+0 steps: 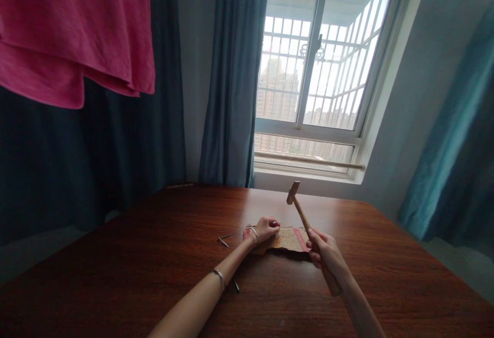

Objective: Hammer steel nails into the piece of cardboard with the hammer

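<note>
My right hand is closed around the wooden handle of a hammer. Its head is raised above the table, up and to the left of that hand. Resting at the left part of a flat brown piece of cardboard, my left hand has its fingers closed on a small tool with a dark red top. The lower end of this tool is hidden by the fingers. Many small dark marks cover the cardboard, which has pink bands and a ragged near edge.
Thin metal rods lie left of the cardboard on the brown wooden table. Another short rod is beside my left forearm. Behind are a blue curtain and a barred window; a pink cloth hangs at upper left.
</note>
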Available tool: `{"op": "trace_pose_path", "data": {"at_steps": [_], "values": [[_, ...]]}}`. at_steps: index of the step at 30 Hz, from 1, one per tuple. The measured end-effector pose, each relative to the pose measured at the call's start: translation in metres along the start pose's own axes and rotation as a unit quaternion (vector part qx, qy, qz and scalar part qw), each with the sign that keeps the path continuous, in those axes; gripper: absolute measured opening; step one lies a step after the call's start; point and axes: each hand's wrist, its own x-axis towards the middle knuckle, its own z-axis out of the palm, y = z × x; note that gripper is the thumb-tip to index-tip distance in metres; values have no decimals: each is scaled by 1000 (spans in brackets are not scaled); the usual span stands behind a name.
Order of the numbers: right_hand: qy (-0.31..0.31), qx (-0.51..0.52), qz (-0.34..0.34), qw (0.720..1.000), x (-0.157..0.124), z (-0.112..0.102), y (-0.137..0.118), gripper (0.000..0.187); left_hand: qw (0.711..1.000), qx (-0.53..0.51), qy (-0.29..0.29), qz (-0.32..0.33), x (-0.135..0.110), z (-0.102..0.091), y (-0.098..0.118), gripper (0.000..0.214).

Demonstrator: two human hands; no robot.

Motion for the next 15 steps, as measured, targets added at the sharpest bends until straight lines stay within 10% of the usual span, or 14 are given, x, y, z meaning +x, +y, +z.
{"op": "trace_pose_path", "data": {"at_steps": [15], "values": [[31, 10, 43, 999, 21, -19, 35, 32, 1000, 4, 0, 8, -1, -3, 6, 19]]}}
